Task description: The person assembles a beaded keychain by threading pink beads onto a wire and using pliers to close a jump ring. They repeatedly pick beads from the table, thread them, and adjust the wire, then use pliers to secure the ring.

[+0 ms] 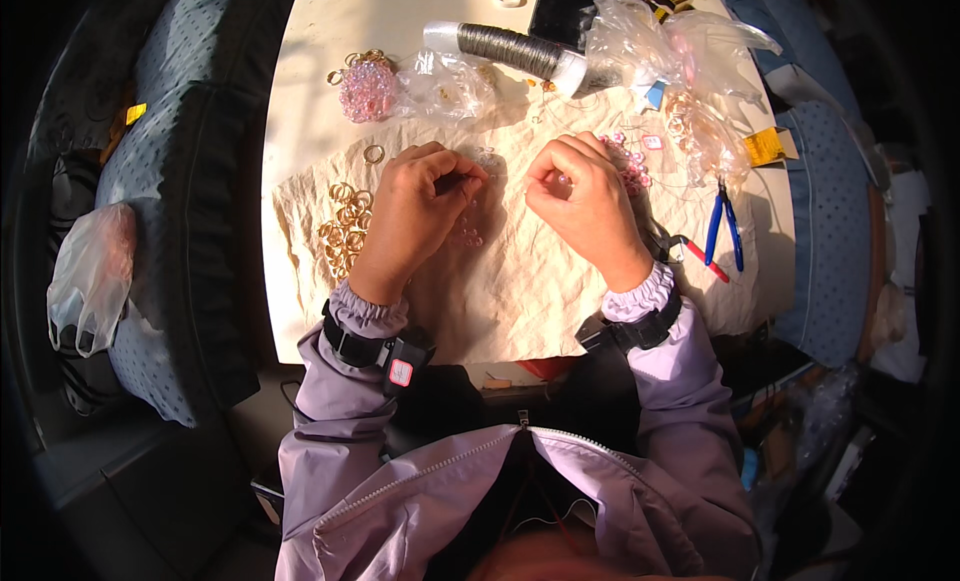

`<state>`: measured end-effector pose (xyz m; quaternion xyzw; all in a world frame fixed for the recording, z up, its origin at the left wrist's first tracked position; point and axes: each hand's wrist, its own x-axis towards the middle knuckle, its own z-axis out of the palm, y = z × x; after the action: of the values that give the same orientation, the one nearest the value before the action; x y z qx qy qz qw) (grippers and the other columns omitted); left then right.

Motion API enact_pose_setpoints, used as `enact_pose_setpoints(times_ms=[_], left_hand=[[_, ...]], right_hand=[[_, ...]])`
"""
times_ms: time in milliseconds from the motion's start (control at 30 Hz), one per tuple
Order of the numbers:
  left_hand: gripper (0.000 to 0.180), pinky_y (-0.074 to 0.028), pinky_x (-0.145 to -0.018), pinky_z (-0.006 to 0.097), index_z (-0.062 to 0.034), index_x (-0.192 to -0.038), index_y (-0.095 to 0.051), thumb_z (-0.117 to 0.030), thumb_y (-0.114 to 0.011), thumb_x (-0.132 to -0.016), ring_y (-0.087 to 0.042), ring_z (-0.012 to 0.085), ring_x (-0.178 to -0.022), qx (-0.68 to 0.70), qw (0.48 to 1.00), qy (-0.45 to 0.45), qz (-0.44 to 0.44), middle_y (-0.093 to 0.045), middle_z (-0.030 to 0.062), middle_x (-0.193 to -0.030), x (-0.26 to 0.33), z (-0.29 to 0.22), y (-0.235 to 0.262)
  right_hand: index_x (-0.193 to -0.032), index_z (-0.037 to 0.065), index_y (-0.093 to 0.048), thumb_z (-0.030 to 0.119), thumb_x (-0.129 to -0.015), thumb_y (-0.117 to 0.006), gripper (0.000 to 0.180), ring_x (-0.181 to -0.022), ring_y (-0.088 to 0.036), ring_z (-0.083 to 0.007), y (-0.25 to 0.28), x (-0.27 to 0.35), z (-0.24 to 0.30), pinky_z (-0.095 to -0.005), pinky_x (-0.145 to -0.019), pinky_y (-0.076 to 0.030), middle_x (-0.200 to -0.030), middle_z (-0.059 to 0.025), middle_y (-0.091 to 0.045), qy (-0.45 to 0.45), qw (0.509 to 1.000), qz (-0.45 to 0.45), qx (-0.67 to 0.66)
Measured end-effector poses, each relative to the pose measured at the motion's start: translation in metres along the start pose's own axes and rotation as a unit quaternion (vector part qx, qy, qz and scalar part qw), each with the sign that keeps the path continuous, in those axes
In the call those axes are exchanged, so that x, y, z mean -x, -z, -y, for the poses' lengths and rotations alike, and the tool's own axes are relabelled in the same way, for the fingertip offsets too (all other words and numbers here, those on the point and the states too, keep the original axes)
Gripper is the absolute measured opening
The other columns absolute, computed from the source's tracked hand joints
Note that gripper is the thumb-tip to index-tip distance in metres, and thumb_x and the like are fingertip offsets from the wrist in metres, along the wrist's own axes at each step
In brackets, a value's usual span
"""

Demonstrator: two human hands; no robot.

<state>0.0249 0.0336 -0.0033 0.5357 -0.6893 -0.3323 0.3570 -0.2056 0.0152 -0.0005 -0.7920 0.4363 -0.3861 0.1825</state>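
Note:
My left hand is closed, thumb and forefinger pinched together over the crumpled cloth-like sheet. A few clear pink beads show just below its fingertips, seemingly on a thread too thin to follow. To the right and a short gap away, my right hand is also closed in a pinch; whatever is between its fingers is too small to name. Gold-coloured rings lie heaped beside my left wrist. Pink beads on fine wire lie just right of my right hand.
At the back are a pink beaded ball, a clear plastic bag and a spool of dark wire. Blue-handled pliers and a red-handled tool lie right. More plastic bags and a yellow box crowd the right edge.

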Motion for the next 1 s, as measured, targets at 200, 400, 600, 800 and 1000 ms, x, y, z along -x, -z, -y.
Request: enact_pose_setpoints(times_ms=[200, 400, 600, 800, 1000], left_hand=[[0.011, -0.055, -0.067, 0.032, -0.0003, -0.099, -0.081, 0.001, -0.082, -0.088, -0.068, 0.0181, -0.072, 0.031, 0.999, 0.009, -0.024, -0.071, 0.01, -0.089, -0.0007, 0.0015, -0.0035], [0.01, -0.055, -0.065, 0.032, 0.0004, -0.099, -0.081, 0.002, -0.082, -0.088, -0.069, 0.0168, -0.07, 0.057, 0.998, 0.019, -0.018, -0.071, 0.0098, -0.089, -0.0003, 0.002, -0.0036], [0.01, -0.055, -0.064, 0.032, 0.0006, -0.099, -0.081, 0.002, -0.082, -0.089, -0.069, 0.0164, -0.07, 0.043, 0.999, 0.006, -0.024, -0.07, 0.0098, -0.089, 0.0001, -0.0014, -0.003], [0.013, -0.056, -0.068, 0.033, -0.0016, -0.097, -0.081, 0.002, -0.083, -0.085, -0.07, 0.0192, -0.074, 0.02, 0.999, -0.019, -0.032, -0.072, 0.0099, -0.087, -0.0013, 0.0015, -0.0043], [0.014, -0.056, -0.069, 0.033, -0.0027, -0.095, -0.08, 0.001, -0.084, -0.083, -0.07, 0.0216, -0.075, 0.016, 0.999, -0.033, -0.037, -0.073, 0.0096, -0.084, -0.003, 0.0046, -0.0089]], right_hand=[[-0.081, 0.006, -0.058, 0.002, -0.081, -0.077, 0.019, -0.089, -0.063, -0.0303, -0.0008, 0.0004, 0.0001, -0.043, -0.081, -0.053, -0.084, -0.0069, -0.065, -0.006, 1.0, 0.006, 0.004], [-0.082, 0.005, -0.06, 0.001, -0.082, -0.077, 0.018, -0.088, -0.063, -0.0291, -0.0011, 0.0007, 0.001, -0.0414, -0.081, -0.053, -0.084, -0.0067, -0.066, -0.015, 1.0, 0.009, -0.001], [-0.082, 0.006, -0.061, 0.002, -0.083, -0.078, 0.018, -0.089, -0.063, -0.0287, -0.0016, 0.0005, 0.0015, -0.0416, -0.082, -0.053, -0.085, -0.0066, -0.066, -0.016, 1.0, 0.013, -0.001], [-0.085, 0.004, -0.069, 0.002, -0.086, -0.079, 0.011, -0.092, -0.063, -0.0263, -0.0024, 0.0013, 0.0021, -0.04, -0.086, -0.052, -0.086, -0.0064, -0.067, -0.016, 0.999, 0.027, -0.001], [-0.091, 0.007, -0.075, 0.009, -0.088, -0.081, 0.007, -0.098, -0.064, -0.0278, -0.003, 0.0021, 0.0003, -0.0406, -0.091, -0.053, -0.092, -0.0062, -0.071, -0.011, 1.0, 0.027, 0.001]])
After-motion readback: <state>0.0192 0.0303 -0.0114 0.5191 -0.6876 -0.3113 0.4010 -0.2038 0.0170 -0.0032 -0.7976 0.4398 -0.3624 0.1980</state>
